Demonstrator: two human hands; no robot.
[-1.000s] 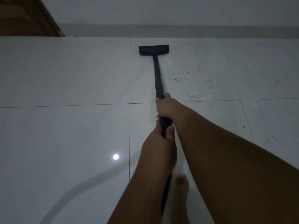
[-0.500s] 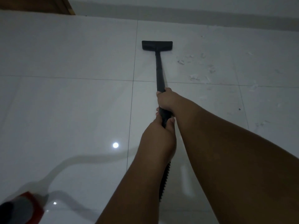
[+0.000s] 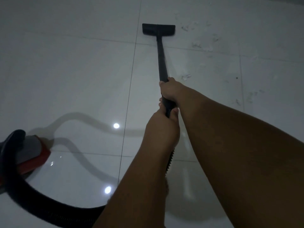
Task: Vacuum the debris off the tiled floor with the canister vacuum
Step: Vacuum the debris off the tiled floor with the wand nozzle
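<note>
A black vacuum wand (image 3: 162, 60) runs away from me to a flat black floor nozzle (image 3: 158, 29) resting on the white tiled floor (image 3: 74, 71). My right hand (image 3: 171, 89) grips the wand higher up. Just below it my left hand (image 3: 162, 127) grips the ribbed end of the same wand. White debris (image 3: 196, 45) lies scattered on the tiles to the right of the nozzle and wand. The red and grey canister vacuum (image 3: 28, 152) sits at the left edge, and its black hose (image 3: 41, 206) curves along the bottom toward my arms.
Grout lines cross the glossy tiles, and two bright light reflections (image 3: 116, 125) show near the middle. A small dark speck (image 3: 236, 78) lies on the right. My bare foot (image 3: 166, 188) shows dimly below my left arm.
The view has tilted down and left, so the wall is out of view and the canister and hose have come into view. Both hands keep their grip on the wand.
</note>
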